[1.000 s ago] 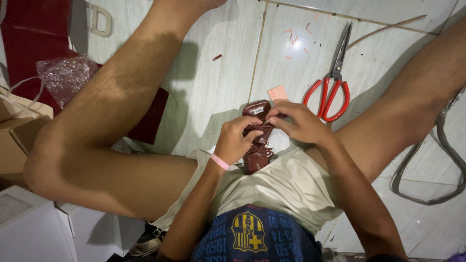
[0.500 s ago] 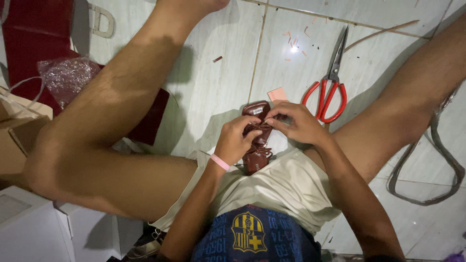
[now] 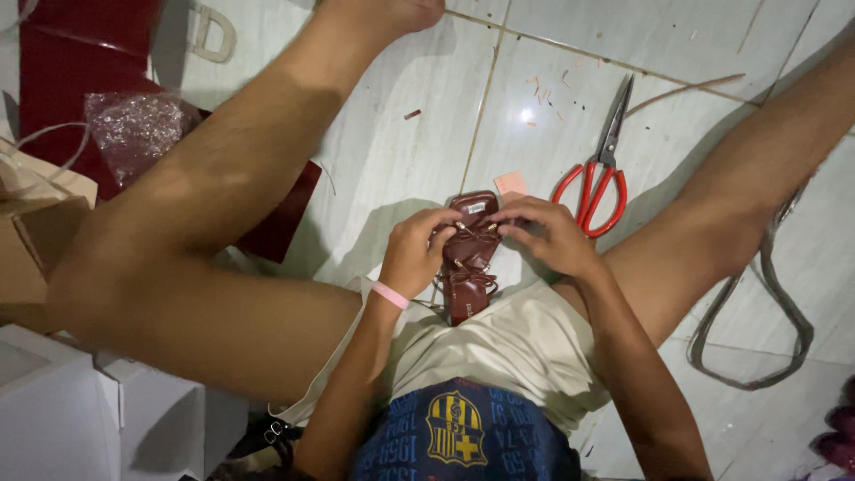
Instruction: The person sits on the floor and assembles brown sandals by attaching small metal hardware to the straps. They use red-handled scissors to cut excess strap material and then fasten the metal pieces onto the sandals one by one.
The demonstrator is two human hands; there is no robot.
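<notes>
Still little has changed: both hands stay on the brown sandal (image 3: 469,258) resting between the legs on the tiled floor (image 3: 392,151), left hand (image 3: 414,254) and right hand (image 3: 545,233) fingers pinching its straps, red scissors (image 3: 595,174) nearby.

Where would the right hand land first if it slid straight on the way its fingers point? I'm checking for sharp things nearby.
The right hand points left onto the brown sandal, already touching it. The red scissors lie behind it.
</notes>
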